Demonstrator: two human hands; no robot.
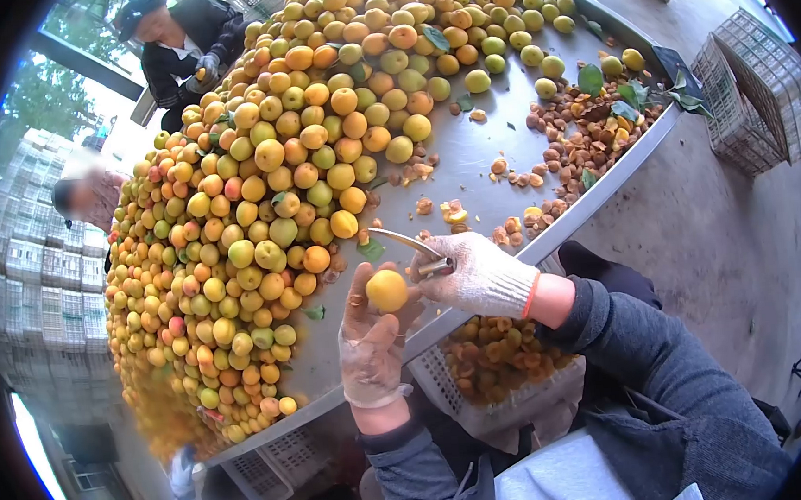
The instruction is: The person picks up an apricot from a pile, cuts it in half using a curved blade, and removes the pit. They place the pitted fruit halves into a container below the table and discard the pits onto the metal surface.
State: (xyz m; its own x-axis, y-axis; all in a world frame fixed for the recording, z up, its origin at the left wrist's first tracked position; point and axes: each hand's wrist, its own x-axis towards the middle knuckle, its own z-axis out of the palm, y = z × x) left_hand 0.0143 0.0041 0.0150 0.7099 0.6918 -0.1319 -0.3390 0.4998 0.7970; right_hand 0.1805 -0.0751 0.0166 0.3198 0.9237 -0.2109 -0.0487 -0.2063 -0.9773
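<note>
Holding a yellow fruit (387,290) in the left hand (371,354), with gloved fingers and thumb curled around it, over the near edge of the metal worktop (479,184). Gripping a curved metal tool (406,241) in the right hand (478,272) – fingers closed on it inside a white knit glove, tip angled toward the large heap of fruit (269,166). Near the fruit with the right fingertips too, but impossible to tell whether touching it. Beyond the right hand, on the worktop, strewn with brown pits (587,130), scraps and green leaves (590,80). Below the worktop's near edge, filled with split fruit pieces (501,359) in a white crate (439,377). At upper left, across the heap, working beside a person in a dark cap (183,42) – gloved hands close together.
</note>
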